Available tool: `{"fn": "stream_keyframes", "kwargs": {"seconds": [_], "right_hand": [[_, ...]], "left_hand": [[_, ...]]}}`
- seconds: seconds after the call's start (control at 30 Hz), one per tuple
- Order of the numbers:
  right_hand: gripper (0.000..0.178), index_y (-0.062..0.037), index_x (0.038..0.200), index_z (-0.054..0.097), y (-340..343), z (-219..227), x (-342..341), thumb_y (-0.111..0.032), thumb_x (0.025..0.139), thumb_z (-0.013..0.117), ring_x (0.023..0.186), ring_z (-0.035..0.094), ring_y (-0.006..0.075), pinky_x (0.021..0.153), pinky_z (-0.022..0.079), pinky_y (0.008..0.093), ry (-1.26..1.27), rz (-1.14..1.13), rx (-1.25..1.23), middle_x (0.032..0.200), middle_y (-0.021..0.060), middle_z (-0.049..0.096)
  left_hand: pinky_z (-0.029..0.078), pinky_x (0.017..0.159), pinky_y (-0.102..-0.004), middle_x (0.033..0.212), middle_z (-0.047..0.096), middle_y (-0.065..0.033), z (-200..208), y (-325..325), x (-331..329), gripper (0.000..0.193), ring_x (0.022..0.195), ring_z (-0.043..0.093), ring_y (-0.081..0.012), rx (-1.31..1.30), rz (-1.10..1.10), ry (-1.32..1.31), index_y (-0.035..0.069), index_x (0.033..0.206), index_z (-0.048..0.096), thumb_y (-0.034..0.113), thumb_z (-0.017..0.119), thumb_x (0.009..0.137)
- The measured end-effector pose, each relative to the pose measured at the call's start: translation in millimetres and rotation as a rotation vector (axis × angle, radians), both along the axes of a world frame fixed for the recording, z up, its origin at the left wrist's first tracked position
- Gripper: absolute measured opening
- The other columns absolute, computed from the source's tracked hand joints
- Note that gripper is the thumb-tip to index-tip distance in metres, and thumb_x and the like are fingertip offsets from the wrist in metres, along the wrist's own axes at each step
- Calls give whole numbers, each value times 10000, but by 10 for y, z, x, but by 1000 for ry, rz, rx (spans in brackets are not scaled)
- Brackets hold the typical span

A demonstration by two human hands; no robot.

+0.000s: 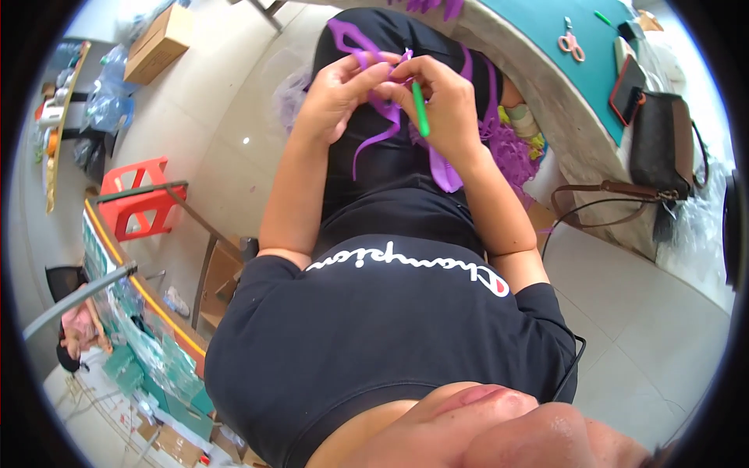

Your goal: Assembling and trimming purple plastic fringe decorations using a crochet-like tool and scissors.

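Over my lap, my two hands meet with their fingertips close together. My left hand (340, 92) is closed in a pinch on a purple ribbon (353, 37), whose loops and tails hang over my dark trousers. My right hand (445, 97) is closed round a slim tool with a green handle (421, 111); the handle sticks out below the fingers. The tool's tip is too small to make out among the fingers and the ribbon. More purple strips (445, 170) trail across my lap on the right.
A table with a teal mat (538, 31) stands at the far right, with pink-handled scissors (571, 43) and a phone (626, 90). A dark bag (662, 140) lies at its edge. Purple strands (511, 156) heap beside my right leg. A red stool (139, 199) stands left.
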State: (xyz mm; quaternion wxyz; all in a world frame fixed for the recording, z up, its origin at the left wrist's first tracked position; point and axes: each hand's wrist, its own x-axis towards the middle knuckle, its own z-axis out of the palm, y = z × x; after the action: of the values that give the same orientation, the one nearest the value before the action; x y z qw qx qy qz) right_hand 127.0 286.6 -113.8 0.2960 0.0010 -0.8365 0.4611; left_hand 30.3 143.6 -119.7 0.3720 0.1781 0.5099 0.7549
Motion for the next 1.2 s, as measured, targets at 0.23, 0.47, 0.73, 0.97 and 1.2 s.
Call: {"fn": "stream_keyframes", "kwargs": {"seconds": [0.23,0.47,0.73,0.97,1.2], "right_hand": [[194,-49,981,637,1494,211,-96,-87,862,488,928,593,340,872,462,395,75,-530,501,935,186,634],[392,41,986,658,3348,-99,-286,-322,868,572,950,637,395,837,500,441,-964,-687,842,985,261,654],[428,12,846,685,3047,-30,-21,-404,746,672,836,657,375,762,503,429,-818,-669,691,844,218,672],[314,-15,1089,576,987,-7,442,-180,835,655,678,577,77,601,438,208,-382,260,-545,817,51,647],[347,-6,1020,560,215,-351,806,-218,801,727,475,472,36,389,240,161,-550,491,-1217,669,30,578]], "left_hand": [[526,750,-284,859,672,-73,-167,13,68,168,786,646,-132,-99,198,192,15,1007,654,148,640,906],[565,700,-295,861,680,-111,-14,-50,136,189,805,681,-192,-160,139,53,12,1053,606,132,631,910],[549,828,-326,1064,646,-143,-7,-71,217,371,949,665,-233,-43,66,-76,-26,1184,555,33,676,838],[544,821,-316,1055,636,-112,-61,-95,261,433,928,651,-201,-53,82,-38,19,1228,561,1,689,815],[543,828,-288,1015,667,-123,-60,-13,274,450,911,659,-179,-13,70,-148,10,1273,537,-44,644,839]]}}
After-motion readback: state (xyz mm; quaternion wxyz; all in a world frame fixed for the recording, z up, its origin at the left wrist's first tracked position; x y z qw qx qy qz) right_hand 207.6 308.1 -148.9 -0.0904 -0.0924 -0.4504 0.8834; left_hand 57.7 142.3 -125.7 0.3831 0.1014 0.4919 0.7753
